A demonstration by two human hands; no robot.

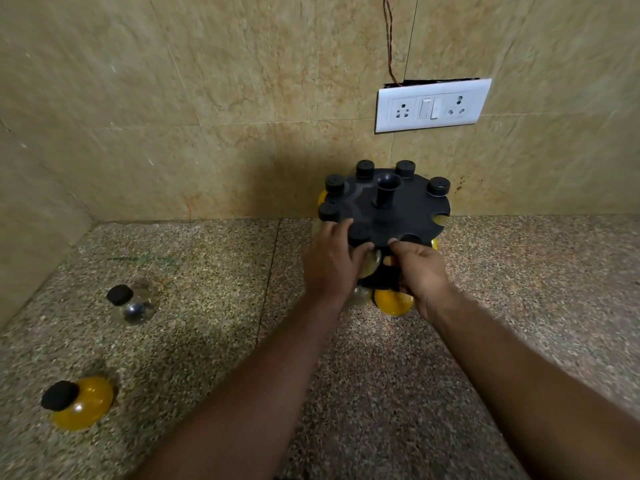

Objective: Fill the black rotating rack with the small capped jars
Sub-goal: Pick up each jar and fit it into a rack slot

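The black rotating rack stands against the wall on the granite counter, with several black-capped jars hanging in its upper slots. My left hand grips a clear jar at the rack's front edge, its cap in a slot. My right hand holds the rack's front rim beside an empty slot. A yellow jar sits in the lower tier under my right hand. On the counter at left lie a clear jar and a yellow jar, both black-capped.
A tiled wall rises right behind the rack, with a white socket plate and a thin wire above it. A side wall closes off the counter at far left. Another empty slot shows on the rack's right edge.
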